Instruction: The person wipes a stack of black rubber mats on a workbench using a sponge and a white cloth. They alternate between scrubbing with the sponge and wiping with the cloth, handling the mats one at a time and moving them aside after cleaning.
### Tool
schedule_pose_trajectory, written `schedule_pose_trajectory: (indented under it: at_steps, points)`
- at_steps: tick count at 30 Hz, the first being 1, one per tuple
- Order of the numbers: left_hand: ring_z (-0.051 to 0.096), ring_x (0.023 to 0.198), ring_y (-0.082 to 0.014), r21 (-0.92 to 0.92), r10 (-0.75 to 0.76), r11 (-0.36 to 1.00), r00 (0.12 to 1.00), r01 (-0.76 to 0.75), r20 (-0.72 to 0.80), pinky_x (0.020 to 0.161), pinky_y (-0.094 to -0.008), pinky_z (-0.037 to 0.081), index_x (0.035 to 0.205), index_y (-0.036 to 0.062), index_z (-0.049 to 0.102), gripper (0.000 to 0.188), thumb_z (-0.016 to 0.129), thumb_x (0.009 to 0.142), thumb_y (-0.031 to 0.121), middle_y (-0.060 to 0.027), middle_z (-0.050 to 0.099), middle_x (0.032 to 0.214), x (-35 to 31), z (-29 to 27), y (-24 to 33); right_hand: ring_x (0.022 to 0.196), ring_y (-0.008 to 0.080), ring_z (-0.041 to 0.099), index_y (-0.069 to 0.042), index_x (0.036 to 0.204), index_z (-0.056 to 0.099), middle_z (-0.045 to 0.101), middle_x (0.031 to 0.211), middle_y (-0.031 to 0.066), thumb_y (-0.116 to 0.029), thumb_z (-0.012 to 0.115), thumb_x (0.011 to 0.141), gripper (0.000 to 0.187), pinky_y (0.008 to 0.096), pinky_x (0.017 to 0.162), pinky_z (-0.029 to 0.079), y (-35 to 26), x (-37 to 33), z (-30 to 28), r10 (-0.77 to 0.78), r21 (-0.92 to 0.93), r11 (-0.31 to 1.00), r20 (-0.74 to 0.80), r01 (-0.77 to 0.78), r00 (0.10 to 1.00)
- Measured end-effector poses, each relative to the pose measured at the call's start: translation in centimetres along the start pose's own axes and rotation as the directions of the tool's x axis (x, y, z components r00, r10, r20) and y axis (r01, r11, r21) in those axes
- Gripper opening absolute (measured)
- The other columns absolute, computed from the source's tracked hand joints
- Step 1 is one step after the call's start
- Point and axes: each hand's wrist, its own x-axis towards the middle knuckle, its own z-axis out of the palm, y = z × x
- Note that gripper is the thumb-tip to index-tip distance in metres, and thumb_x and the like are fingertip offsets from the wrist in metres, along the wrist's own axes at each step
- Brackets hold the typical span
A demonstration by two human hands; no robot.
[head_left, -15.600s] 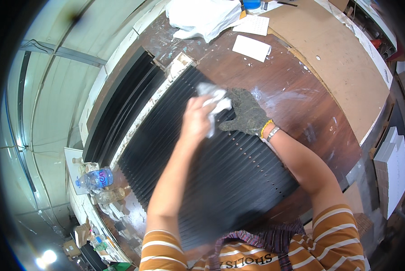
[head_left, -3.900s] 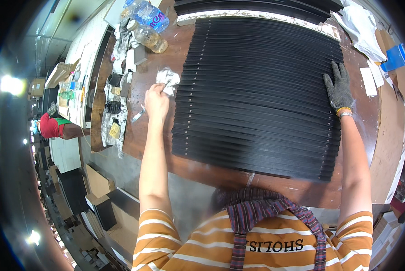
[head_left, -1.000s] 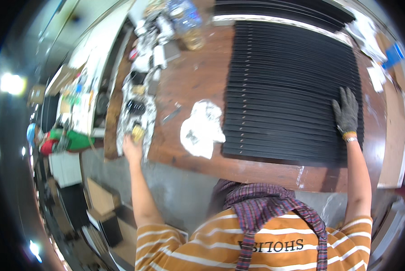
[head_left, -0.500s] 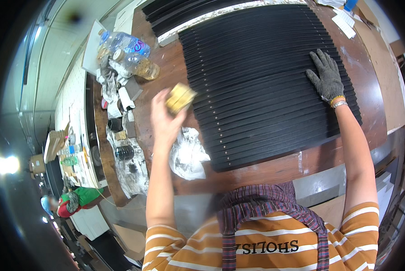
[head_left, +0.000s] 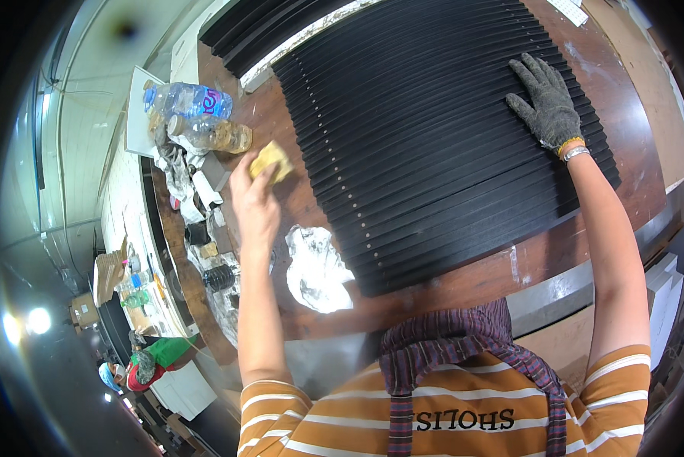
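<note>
Head view: left hand (head_left: 254,204) grip holds yellow sponge (head_left: 271,161); gloved right hand (head_left: 546,103) (fingers spread wide) lies flat on black pleated panel (head_left: 426,129).

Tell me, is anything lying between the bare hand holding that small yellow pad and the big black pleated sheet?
Nothing visible. The left hand holds the yellow pad just beside the black pleated sheet, with only bare brown tabletop between them. The crumpled white cloth lies nearer the person.

You can see two plastic water bottles (head_left: 193,114) lying at the far left of the brown table (head_left: 631,164). A crumpled white cloth (head_left: 317,268) sits near its front edge. Small bits and rolls (head_left: 205,221) are piled along the left side.
</note>
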Motion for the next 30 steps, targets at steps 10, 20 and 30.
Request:
schedule_pose_trajectory:
  at_steps: [10,20,30]
  points:
    - [0.061,0.125,-0.036,-0.019,0.008,1.0,0.997,-0.006,0.074,0.108,-0.0423,0.05,0.101,0.006,0.079,0.039,0.062,0.074,-0.016,-0.0155,0.067,0.129,2.0,1.8,2.4,0.155,0.0311,0.029,-0.021,0.157,0.044,0.037,0.166,0.0087,-0.054,0.058,0.101,0.067,0.0461,0.13,0.021,-0.1,-0.2,-0.1,0.017,-0.007,1.0,-0.005,-0.017,1.0]
    - [0.057,0.131,-0.0346,-0.096,0.16,0.984,0.98,-0.15,0.114,0.111,-0.0427,0.05,0.1,0.0062,0.076,0.036,0.06,0.077,-0.017,-0.013,0.063,0.138,1.6,3.5,1.8,0.155,0.0314,0.029,-0.022,0.156,0.046,0.039,0.165,0.0082,-0.056,0.058,0.1,0.067,0.0458,0.13,0.022,-0.1,-0.1,0.0,0.002,0.008,1.0,-0.034,-0.002,0.999]
    - [0.058,0.129,-0.0354,-0.236,0.327,0.911,0.941,-0.338,-0.088,0.11,-0.045,0.051,0.106,0.0065,0.078,0.03,0.063,0.086,-0.009,-0.0158,0.063,0.136,4.6,6.0,7.9,0.154,0.032,0.031,-0.021,0.155,0.048,0.04,0.164,0.0086,-0.056,0.059,0.1,0.066,0.0464,0.129,0.023,0.0,-0.2,0.4,0.005,0.018,1.0,-0.064,-0.004,0.998]
